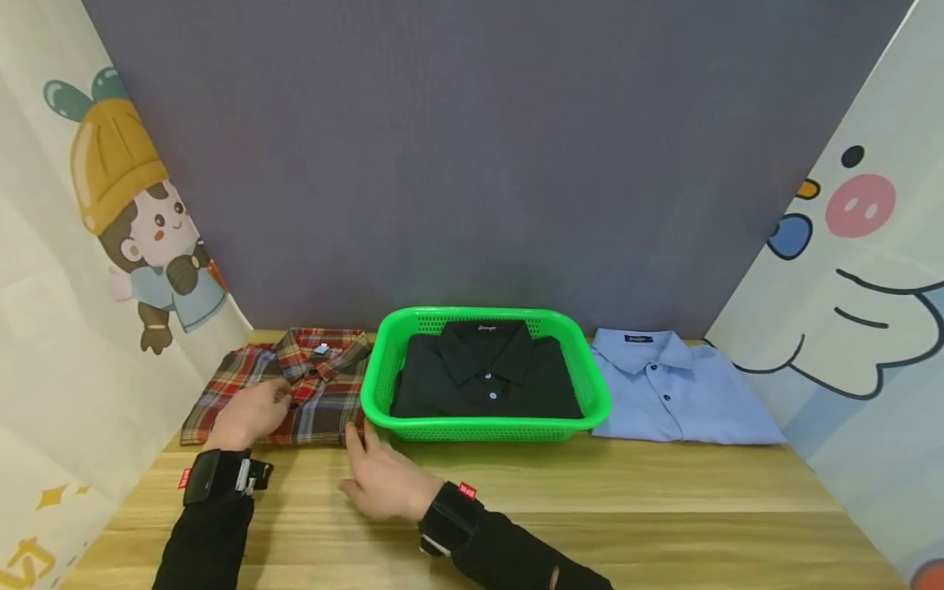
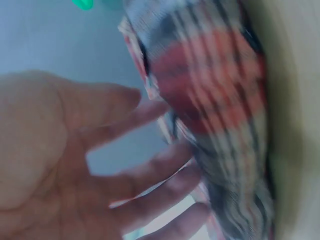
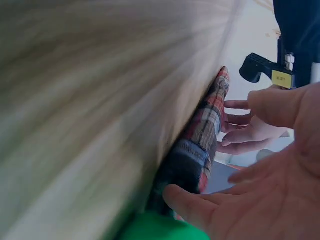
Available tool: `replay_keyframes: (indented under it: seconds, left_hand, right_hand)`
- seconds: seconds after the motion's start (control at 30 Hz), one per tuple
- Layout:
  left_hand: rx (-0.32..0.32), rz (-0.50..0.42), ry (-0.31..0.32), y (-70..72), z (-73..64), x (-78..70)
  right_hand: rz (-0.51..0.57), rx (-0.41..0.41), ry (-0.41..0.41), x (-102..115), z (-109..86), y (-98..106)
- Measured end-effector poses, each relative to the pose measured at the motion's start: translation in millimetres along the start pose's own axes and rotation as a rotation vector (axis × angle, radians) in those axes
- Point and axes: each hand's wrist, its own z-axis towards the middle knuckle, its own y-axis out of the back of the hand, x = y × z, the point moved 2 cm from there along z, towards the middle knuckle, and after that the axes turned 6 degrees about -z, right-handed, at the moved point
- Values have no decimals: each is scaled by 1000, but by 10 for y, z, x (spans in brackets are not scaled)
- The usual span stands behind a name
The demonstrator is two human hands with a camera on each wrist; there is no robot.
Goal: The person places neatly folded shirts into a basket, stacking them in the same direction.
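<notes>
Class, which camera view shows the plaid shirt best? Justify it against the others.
The head view: the plaid shirt appears from above with its collar visible, left of the green basket. The left wrist view gives a blurred close-up of part; the right wrist view, a slim side-on strip.

Folded red plaid shirt [image 1: 321, 405], flat

black sleeves [image 1: 202, 545] | black wristbands [image 1: 451, 518] | red tags [image 1: 467, 491] | left wristband: yellow label [image 3: 282, 79]
</notes>
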Motion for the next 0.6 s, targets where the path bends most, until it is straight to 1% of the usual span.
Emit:
replay_keyframes:
  seconds: [0.07,0.13,0.2,0.3,0.37,0.47,0.6]
  left_hand:
    - [-70,22,30,34,-6,98]
    - [-105,9,86,73,-21,202]
    - [-99,-25,153,107,-38,309]
    - [-66,-54,214,146,-49,446]
    - [-35,-59,234,158,-46,523]
    - [-5,-54,250,162,-35,597]
    - [-2,-50,286,143,-32,648]
  right_hand:
    - [83,30,-46,1,48,-4]
    - [154,56,-94,6,95,-6]
    - [188,69,-135,8,138,-20]
    - [211,73,-181,6,184,-44]
    - [215,71,-199,-5,206,-65]
    - [241,71,-213,-23,230,-76]
    - [326,35,-227,-52,258,-78]
